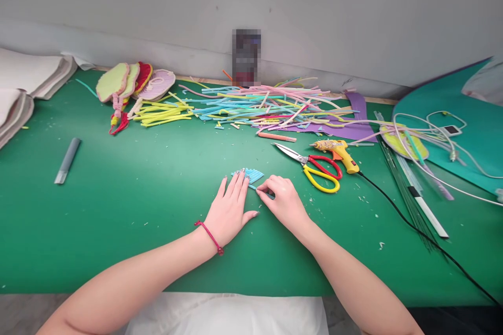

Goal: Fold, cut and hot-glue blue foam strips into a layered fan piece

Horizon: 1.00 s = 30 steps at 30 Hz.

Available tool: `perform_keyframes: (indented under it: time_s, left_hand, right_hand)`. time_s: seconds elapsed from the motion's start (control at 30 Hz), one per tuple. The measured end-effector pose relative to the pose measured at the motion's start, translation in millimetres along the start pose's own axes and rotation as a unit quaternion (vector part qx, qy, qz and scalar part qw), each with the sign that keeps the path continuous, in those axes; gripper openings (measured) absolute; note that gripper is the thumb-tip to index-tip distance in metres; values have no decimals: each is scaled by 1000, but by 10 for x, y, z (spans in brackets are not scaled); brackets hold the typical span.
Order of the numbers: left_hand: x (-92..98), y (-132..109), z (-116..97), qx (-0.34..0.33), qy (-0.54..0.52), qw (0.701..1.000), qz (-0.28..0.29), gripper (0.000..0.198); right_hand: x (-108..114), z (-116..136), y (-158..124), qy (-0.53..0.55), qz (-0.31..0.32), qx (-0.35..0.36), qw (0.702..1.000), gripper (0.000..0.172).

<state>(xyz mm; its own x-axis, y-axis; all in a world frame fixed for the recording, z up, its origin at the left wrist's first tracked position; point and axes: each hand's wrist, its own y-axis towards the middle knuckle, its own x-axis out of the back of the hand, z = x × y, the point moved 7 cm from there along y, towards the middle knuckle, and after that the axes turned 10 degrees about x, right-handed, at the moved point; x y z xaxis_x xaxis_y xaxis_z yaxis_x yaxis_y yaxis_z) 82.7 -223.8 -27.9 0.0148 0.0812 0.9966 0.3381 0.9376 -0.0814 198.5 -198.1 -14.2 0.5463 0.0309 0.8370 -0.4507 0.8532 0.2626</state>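
Observation:
A small blue fan-shaped piece point(254, 174) made of strips lies on the green table point(165, 183). My left hand point(231, 201) rests flat on its left part, fingers stretched out, covering some of it. A thin blue strip point(252, 187) runs along the lower edge of the fan. My right hand point(281, 199) pinches the right end of that strip between thumb and fingers. Scissors point(308, 165) with one red and one yellow handle lie open to the right of my right hand.
A yellow glue gun point(338, 153) trails a black cord to the right. Colored fuzzy stems point(251, 107) are heaped at the back. Several finished fan shapes point(135, 81) sit at back left, a grey tube point(67, 161) in front of them. White cables point(444, 178) lie right.

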Motion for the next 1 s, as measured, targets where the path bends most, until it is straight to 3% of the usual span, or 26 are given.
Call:
perform_keyframes:
  time_s: [0.27,0.6,1.0]
  left_hand:
    - [-4,-9,5,0,-5,1000,-6,77]
    - [-24,9,12,-3,-9,1000,10,76]
    - [-16,16,17,-2,-13,1000,8,74]
  right_hand:
    - [-14,7,-5,0,9,3,1000,13]
    - [0,-92,-6,59,9,-42,997,7]
    - [-27,-75,21,79,-25,-36,996,10]
